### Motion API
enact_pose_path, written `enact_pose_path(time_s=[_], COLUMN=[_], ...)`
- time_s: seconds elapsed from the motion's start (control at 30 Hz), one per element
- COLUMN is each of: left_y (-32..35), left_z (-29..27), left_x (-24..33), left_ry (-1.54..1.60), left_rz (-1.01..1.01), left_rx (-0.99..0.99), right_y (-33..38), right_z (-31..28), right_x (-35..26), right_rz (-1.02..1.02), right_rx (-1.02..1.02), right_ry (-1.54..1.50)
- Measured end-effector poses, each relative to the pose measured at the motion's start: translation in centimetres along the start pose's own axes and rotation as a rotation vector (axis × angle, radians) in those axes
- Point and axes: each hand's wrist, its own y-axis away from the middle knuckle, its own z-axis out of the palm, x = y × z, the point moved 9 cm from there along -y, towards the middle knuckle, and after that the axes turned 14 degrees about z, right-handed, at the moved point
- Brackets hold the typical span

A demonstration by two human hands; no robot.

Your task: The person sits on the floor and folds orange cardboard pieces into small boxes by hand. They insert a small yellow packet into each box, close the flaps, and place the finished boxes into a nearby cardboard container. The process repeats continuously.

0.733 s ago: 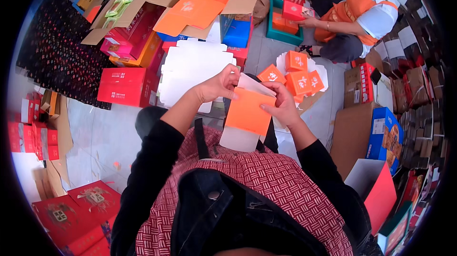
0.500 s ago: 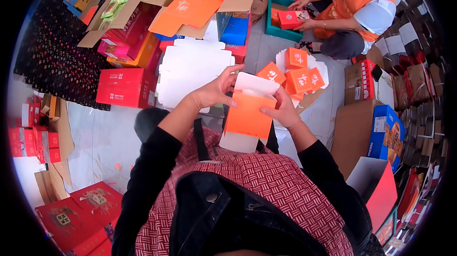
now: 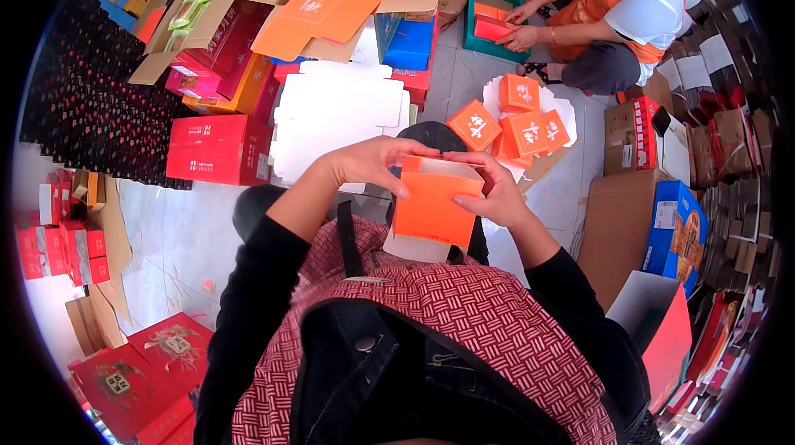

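An orange carton with white insides is between my hands, in front of my lap. Its far end gapes, and a white flap hangs from its near end. My left hand grips the carton's left side, thumb on the orange face and fingers along the far edge. On the opposite side my right hand holds it, thumb on the orange face and fingertips over the far rim, close to the left fingertips. Beyond my right hand lie several folded orange boxes on a pile of white card.
White flat card blanks are stacked ahead left, beside a red carton. Orange flat card rests over open cardboard boxes. A co-worker crouches at a green box. Cardboard and a blue box stand right.
The white flap that stood up at the carton's far end is bent down. My hands have come together along that edge. The co-worker has lowered a red box into the green one.
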Motion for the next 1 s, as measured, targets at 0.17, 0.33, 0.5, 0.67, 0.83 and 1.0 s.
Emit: enact_pose_path(time_s=[0.17, 0.33, 0.5, 0.67, 0.83, 1.0], left_y=[0.2, 0.4, 0.5, 1.5, 2.0, 2.3], left_z=[0.1, 1.2, 1.2, 0.9, 1.1, 1.3], left_x=[0.1, 1.3, 1.2, 0.0, -0.1, 0.0], left_ry=[0.133, 0.062, -0.001, 0.101, 0.04, 0.036], left_rz=[0.075, 0.077, 0.094, 0.118, 0.132, 0.169], left_rx=[0.225, 0.394, 0.462, 0.559, 0.575, 0.618], right_y=[-1.3, -5.1, -8.6, -7.7, -7.6, -7.4], right_z=[-3.6, -2.4, 2.3, 4.0, 3.3, 4.8], right_x=[2.2, -7.7, -7.9, -6.0, -6.6, -6.3], right_rz=[0.232, 0.152, 0.127, 0.064, -0.005, 0.003], right_rx=[-0.038, -0.089, -0.112, -0.071, -0.008, 0.01], right_ry=[-0.372, 0.714, 1.469, 1.437, 1.322, 1.517])
